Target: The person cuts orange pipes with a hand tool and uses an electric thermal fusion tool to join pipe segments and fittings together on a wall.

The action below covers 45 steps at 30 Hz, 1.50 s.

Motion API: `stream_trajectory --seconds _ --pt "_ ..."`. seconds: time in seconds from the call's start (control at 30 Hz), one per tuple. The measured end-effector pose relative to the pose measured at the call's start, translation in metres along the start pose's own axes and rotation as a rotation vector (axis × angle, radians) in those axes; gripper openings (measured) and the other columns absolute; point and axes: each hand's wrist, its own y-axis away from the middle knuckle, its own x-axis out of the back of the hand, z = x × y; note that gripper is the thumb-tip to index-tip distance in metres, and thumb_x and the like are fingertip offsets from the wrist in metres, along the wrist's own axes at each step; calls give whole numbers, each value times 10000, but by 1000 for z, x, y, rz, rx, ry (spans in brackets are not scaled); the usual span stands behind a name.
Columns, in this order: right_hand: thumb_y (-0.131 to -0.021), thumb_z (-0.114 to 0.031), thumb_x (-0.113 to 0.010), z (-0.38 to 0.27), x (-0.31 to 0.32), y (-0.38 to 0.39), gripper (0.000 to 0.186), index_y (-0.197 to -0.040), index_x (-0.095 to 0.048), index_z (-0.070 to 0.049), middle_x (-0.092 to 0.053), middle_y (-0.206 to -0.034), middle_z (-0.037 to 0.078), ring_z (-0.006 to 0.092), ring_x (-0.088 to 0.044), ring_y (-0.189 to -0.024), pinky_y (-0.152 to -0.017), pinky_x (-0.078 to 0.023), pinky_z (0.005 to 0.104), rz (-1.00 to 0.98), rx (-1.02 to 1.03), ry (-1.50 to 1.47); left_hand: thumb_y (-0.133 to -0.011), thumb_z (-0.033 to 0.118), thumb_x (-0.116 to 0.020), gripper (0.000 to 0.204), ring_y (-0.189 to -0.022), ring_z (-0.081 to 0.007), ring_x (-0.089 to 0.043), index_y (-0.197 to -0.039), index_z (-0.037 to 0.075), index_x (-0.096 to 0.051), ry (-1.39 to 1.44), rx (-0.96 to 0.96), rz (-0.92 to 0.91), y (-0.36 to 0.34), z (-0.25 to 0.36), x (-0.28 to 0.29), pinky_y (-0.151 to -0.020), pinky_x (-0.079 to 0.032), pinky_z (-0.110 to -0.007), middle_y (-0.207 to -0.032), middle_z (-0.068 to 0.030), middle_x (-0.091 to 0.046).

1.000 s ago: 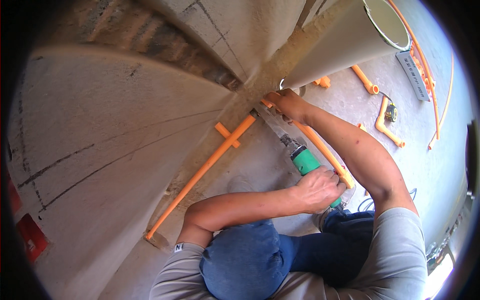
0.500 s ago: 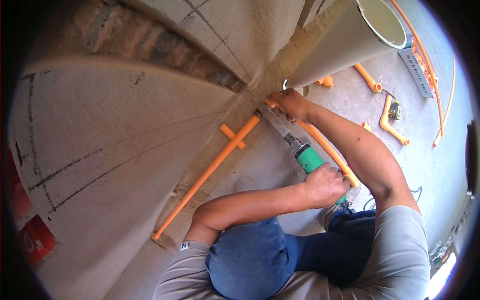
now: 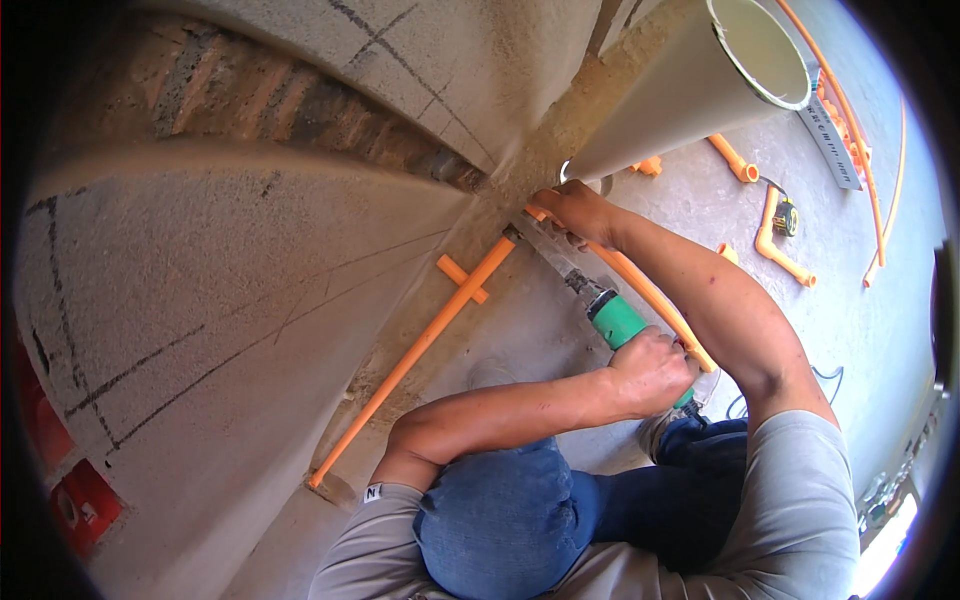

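Head view showed a wide, open-ended pale pipe (image 3: 680, 95) at the upper right, and just below it an orange pipe (image 3: 660, 302), with the right hand (image 3: 580, 213) wrapping its fingers round near the upper end and the lower end just beside the left hand (image 3: 655, 372), whose fingers gripped a green power tool (image 3: 618, 319). On the floor (image 3: 700, 195) at right, a slim pale box (image 3: 832, 148) held small orange fittings (image 3: 836, 113); its side carried dark printing, and a white tag (image 3: 373, 492) on the left sleeve (image 3: 360, 540) bore a dark mark.
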Motion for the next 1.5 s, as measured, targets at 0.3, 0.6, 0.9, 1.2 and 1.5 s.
stream_trajectory --seconds 0.3,0.6,0.9,1.2,1.5 --pt "-924 -465 -580 1 -5 -1 489 -842 -598 16 -515 -635 104 214 -506 -492 -442 -399 389 39 6 68 -737 149 -631 67 -657 -269 -673 -713 89 -650 -54 11 -36 8 1 -12 -668 -494 -407 -656 -119 -654" --pt "-918 -445 -586 -11 -5 0 441 -831 -567 -13 -430 -616 53 194 -425 -477 -451 -358 395 -20 63 43 -734 136 -632 61 -673 -271 -672 -746 87 -666 -106 27 -10 8 -2 -19 -683 -501 -414 -667 -111 -654" --pt "-917 -461 -589 -3 -1 -9 456 -844 -570 -11 -442 -636 80 210 -417 -455 -454 -385 413 11 26 62 -731 134 -633 84 -693 -274 -669 -785 93 -683 -116 45 -82 7 -4 -19 -702 -487 -409 -684 -114 -655" --pt "-908 -491 -589 -3 -4 0 495 -853 -602 1 -439 -610 76 207 -445 -443 -416 -384 391 -7 86 24 -728 126 -635 72 -703 -287 -670 -779 94 -674 -91 45 -76 10 -5 -17 -707 -488 -422 -690 -118 -653" --pt "-889 -538 -593 2 -7 -8 563 -818 -616 20 -554 -651 134 226 -532 -493 -452 -446 400 93 99 172 -716 126 -648 102 -716 -286 -674 -801 87 -689 -87 34 -71 10 -6 -19 -714 -494 -426 -695 -121 -657"
